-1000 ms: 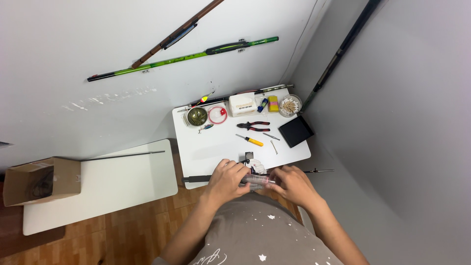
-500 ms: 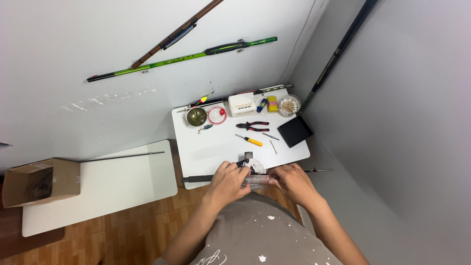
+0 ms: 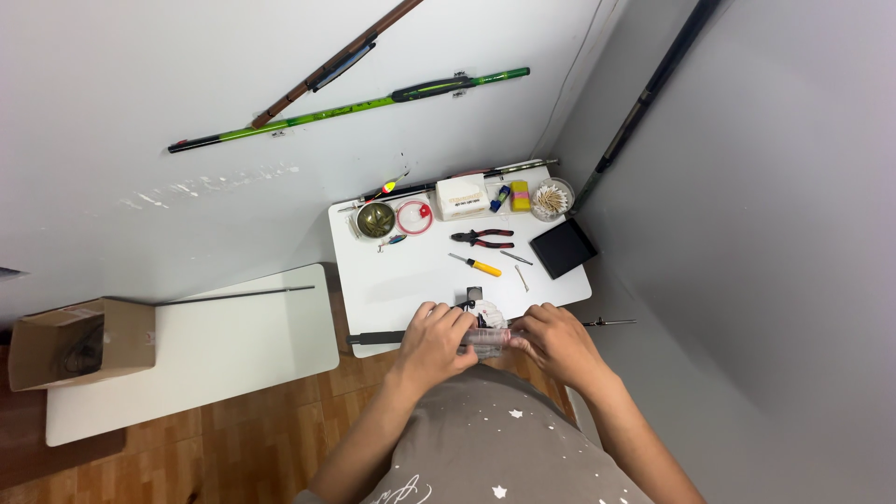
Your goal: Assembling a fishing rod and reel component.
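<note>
Head view, lower centre of frame: clear tube (image 3: 487,340) lies crosswise at the table's (image 3: 411,280) near edge, my left hand (image 3: 434,341) and right hand (image 3: 558,343) each curled closed around an end.

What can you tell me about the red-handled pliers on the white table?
The red-and-black-handled pliers lie flat on the small white table, near its middle toward the far side. The dark metal head points left, the two handles point right and are slightly spread. Nothing touches them. A white box sits just behind them, a yellow-handled tool just in front. Both hands work at the near edge, well clear.
</note>
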